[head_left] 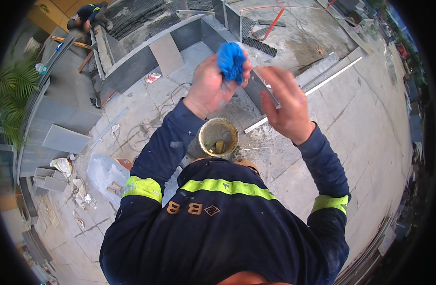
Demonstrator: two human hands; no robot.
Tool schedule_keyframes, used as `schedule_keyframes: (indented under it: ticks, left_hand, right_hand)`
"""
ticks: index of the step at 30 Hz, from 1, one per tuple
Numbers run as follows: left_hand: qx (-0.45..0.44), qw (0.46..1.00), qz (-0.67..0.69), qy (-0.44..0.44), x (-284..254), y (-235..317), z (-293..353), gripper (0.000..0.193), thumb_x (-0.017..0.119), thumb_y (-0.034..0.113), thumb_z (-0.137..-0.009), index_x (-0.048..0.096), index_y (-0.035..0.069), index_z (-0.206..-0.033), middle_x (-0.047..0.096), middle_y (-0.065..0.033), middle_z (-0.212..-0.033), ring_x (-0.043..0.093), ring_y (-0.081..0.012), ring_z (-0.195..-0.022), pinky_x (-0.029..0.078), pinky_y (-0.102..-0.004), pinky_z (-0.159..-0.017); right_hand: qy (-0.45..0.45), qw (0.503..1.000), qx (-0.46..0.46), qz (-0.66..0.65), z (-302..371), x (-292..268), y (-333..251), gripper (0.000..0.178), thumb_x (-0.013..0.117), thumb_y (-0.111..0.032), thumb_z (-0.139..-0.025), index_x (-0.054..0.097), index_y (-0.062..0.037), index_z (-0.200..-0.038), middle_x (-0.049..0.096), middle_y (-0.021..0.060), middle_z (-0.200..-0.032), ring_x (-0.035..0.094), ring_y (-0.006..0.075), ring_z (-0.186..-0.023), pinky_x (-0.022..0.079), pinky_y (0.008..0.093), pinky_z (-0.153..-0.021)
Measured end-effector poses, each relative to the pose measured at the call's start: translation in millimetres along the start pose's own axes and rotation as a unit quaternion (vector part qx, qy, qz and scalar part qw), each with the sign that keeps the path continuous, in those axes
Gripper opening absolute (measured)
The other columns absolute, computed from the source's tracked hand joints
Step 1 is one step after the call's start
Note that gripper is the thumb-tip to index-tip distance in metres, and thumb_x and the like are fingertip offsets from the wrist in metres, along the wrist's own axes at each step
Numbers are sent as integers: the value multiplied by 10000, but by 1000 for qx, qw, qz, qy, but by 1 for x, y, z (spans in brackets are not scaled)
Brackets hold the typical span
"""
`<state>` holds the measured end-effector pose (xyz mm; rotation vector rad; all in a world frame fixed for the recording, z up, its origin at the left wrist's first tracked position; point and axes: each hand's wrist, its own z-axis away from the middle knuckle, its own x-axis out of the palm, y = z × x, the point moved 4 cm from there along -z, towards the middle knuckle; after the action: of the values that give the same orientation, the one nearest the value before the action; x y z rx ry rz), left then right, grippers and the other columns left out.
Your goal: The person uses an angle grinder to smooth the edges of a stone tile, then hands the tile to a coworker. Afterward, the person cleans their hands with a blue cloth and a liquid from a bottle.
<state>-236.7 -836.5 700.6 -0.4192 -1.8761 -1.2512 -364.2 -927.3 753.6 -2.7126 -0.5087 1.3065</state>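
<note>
My left hand [209, 90] is raised in front of me, palm turned up. Its fingers close round a crumpled blue bundle [231, 61], thin like plastic or a glove; I cannot tell which. To the right of it, my right hand [288, 107] hovers with fingers stretched and thumb apart, slightly blurred, touching nothing that I can make out. A thin grey edge shows between thumb and fingers, and whether it belongs to a slab behind is unclear. Below both hands, on the ground, stands a round mortar-smeared bucket [219, 122] with a yellowish sponge-like lump [219, 146] inside.
A low grey-tiled planter wall [132, 71] runs ahead, with a beige tile [166, 54] leaning on it. A long white straightedge [317, 88] lies to the right. Grey slabs [66, 138] and a mortar-coated tray [106, 173] lie left. Another person [89, 16] bends at far left.
</note>
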Motion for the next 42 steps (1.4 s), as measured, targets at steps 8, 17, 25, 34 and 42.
schedule_keyframes:
  ticks: [8, 17, 25, 34, 42]
  left_hand:
    - [-30, 999, -10, 41, 9, -9, 2, 616, 325, 481, -967, 355, -6, -1343, 429, -191, -1363, 492, -273, -1180, 396, -397, -991]
    - [115, 988, 75, -76, 3, 11, -29, 1027, 285, 760, -817, -66, 31, -1450, 71, -305, -1476, 105, -426, -1380, 123, -507, -1132]
    - [160, 943, 292, 25, -23, 11, -41, 972, 396, 725, -816, 80, 40, -1430, 281, -276, -1389, 298, -396, -1294, 226, -506, -1103]
    - [138, 959, 242, -54, 10, -15, -21, 919, 286, 702, -860, 191, -39, -1395, 178, -309, -1456, 163, -413, -1371, 164, -489, -1136]
    - [116, 934, 336, -30, 13, -8, -21, 848, 333, 695, -855, 288, -15, -1317, 259, -281, -1431, 250, -403, -1340, 203, -515, -1116]
  right_hand:
    - [146, 987, 19, -59, -24, 25, -2, 391, 699, -36, -704, 619, -87, -1083, 566, 130, -1004, 611, 256, -764, 507, 331, -644]
    - [203, 954, 174, -133, -15, 49, -31, 241, 688, -6, -712, 696, -80, -942, 592, 102, -849, 608, 241, -705, 490, 313, -610]
    - [267, 943, 97, -175, -4, 66, -40, 212, 700, -2, -701, 700, -73, -901, 568, 83, -853, 576, 200, -703, 469, 297, -590]
    - [324, 919, 219, -42, -23, 48, 32, 89, 684, -80, -733, 675, -40, -812, 573, 135, -784, 570, 279, -669, 461, 360, -559]
    - [342, 706, 325, -529, 2, 45, 75, 164, 585, -147, -907, 594, -7, -992, 596, 27, -841, 564, 83, -727, 495, 243, -572]
